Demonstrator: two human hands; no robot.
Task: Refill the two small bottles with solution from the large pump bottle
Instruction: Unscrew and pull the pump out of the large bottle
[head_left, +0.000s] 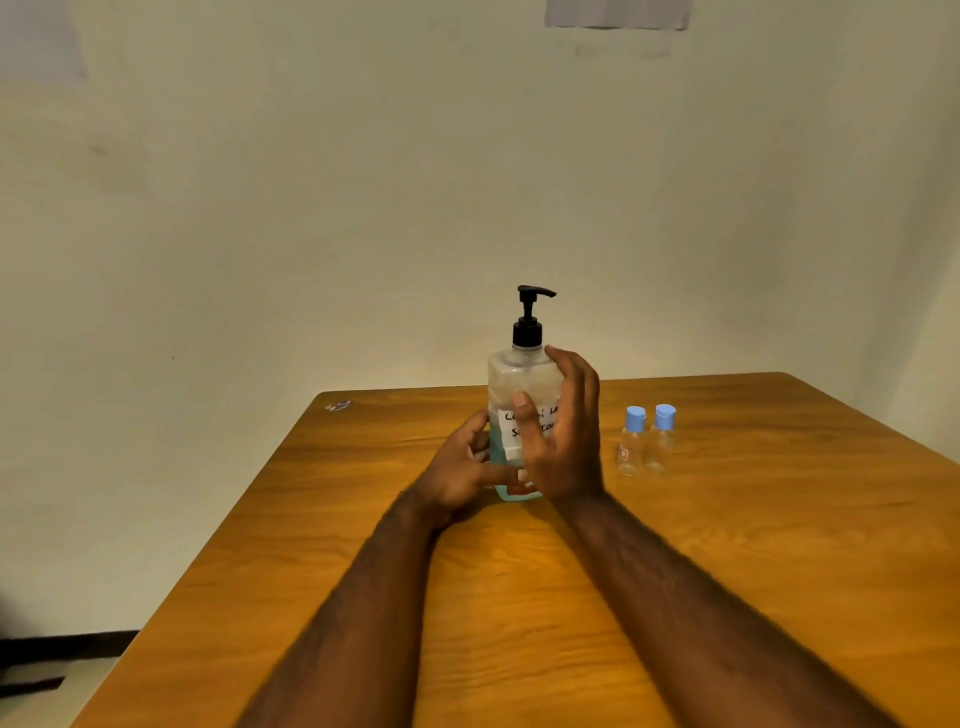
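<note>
Pump bottle (519, 374): upright mid-desk (363, 545), held in both hands.
Right hand (566, 431): fingers wrap its right side, thumb on the label.
Left hand (462, 470): fingers curl round its lower left.
Small bottles (631, 441): just right of it, capped.
Advice: uncap them first and steady the base.
Unclear: label text, solution level.

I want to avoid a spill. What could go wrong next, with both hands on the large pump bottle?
The two small clear bottles with blue flip caps stand close together near the right hand; a sideways swing could topple both.
Their caps look closed, so pumping now might wet the wooden table.
The tall clear pump bottle with black nozzle, which the left hand also holds, could tip if released carelessly.
</note>
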